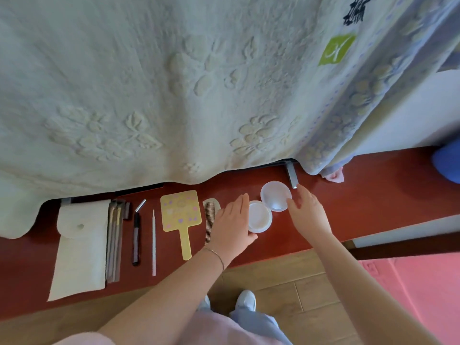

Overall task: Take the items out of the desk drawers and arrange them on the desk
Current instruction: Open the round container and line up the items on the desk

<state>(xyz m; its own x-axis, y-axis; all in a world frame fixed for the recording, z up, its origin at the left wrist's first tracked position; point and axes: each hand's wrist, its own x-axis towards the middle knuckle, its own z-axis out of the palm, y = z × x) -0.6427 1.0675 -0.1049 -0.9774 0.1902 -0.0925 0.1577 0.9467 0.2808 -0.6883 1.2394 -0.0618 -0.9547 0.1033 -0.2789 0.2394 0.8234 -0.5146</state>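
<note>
- L hand (231, 221): flat, fingers spread, gripping nothing; thumb side touching white round case (259, 216) on red desk (368, 195)
- R hand (307, 212): fingers loosely open, tips at rim of clear round lid (275, 195); grip cannot tell
- Lid just behind case, edges touching
- Row to L: comb (210, 215); yellow hand mirror (181, 215); thin stick (153, 242); black pen (136, 239); white pouch (81, 245)

One white pouch (81, 247), one pen (136, 241), one yellow hand mirror (181, 214), one comb (210, 217), two round white lids (260, 216), two hands (232, 225).
</note>
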